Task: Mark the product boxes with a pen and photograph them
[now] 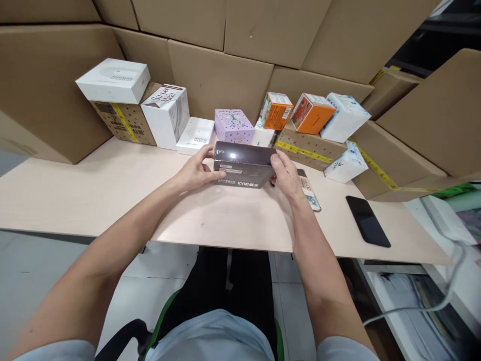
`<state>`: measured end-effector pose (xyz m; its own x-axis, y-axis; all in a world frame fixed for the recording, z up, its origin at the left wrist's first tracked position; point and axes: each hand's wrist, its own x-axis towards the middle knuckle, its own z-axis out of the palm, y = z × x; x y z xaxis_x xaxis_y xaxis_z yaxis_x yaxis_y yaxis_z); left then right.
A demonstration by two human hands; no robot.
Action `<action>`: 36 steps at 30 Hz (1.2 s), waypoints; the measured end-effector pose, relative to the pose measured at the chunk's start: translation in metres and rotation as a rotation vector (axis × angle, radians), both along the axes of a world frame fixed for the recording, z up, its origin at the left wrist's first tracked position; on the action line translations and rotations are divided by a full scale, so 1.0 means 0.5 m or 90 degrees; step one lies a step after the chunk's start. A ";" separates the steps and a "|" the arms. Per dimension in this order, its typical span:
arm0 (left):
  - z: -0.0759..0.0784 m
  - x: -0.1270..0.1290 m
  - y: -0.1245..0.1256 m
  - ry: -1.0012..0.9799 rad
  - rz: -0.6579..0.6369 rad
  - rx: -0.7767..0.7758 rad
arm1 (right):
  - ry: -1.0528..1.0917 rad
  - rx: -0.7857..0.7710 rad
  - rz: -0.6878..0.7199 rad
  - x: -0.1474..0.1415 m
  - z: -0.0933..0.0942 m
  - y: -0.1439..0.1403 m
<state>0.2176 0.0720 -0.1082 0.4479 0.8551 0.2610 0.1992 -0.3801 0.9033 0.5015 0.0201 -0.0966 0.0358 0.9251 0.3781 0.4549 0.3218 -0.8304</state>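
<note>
A black shrink-wrapped box with upside-down white print and a small label is held tilted above the middle of the table. My left hand grips its left end, thumb on the printed face and fingers behind. Around the right end my right hand is closed, thumb along the upper edge. Behind the black box are a flat white power bank box and a purple dotted box. A patterned flat item lies just right of my right hand, partly hidden by it.
At the back left, another white power bank box rests on a brown carton, beside a white Super Meal box. Orange boxes and a white box sit on a taped carton. A black phone lies right. Cardboard walls enclose the back.
</note>
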 end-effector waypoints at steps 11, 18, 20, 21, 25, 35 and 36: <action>-0.033 0.012 0.008 0.004 0.101 0.132 | 0.003 0.042 0.006 0.009 -0.011 0.009; -0.041 0.017 0.006 -0.044 0.067 0.081 | -0.074 0.026 0.016 0.008 0.003 0.001; -0.034 0.018 0.001 -0.053 0.058 0.049 | -0.084 0.009 0.021 0.007 0.005 -0.001; -0.029 0.018 -0.003 -0.057 0.051 0.029 | -0.087 -0.004 0.023 0.007 0.005 -0.001; 0.002 0.012 -0.013 -0.108 -0.010 -0.077 | -0.100 -0.042 0.026 0.010 0.004 -0.001; 0.055 0.013 -0.029 -0.190 0.037 -0.378 | -0.204 -0.126 0.081 0.014 0.016 -0.015; 0.052 0.017 -0.032 -0.170 0.056 -0.355 | -0.207 -0.132 0.084 0.015 0.017 -0.017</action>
<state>0.2261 0.0561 -0.0824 0.3512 0.9254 -0.1423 -0.0512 0.1707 0.9840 0.5088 0.0118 -0.0880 -0.1795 0.9715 0.1545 0.6706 0.2358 -0.7034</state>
